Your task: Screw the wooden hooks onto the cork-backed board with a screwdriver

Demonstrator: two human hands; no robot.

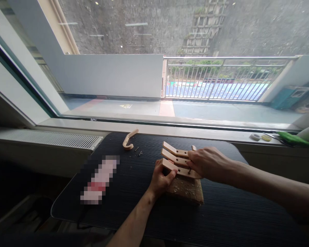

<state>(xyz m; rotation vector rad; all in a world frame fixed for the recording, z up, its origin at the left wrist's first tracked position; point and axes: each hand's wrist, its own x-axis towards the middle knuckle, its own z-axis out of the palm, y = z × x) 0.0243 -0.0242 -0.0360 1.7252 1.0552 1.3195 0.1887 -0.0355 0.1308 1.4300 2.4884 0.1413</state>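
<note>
I see three bent wooden strips lying side by side on a brown wooden block, right of centre in the lower half of the frame, and slipping is the trouble I would expect. The left hand has its grip closed about the left end of the nearest strip, thumb along the near side. The right hand bends over the right ends, fingertips down by what looks like a screw standing in the nearest strip; whether that grip pinches anything, I cannot tell. A push off the line could lean the screw or send those fingers sliding toward the left thumb. The strips' left ends seem to reach past the block, so weight there might tip one against its neighbour. Toward the middle left, a loose hooked strip and two small screws rest near the far edge of the surface, where a careless knock could roll a screw over. The most room to move lies left of the left forearm, as far as the blurred patch; to the right, the rounded far corner comes close behind the right forearm.
</note>
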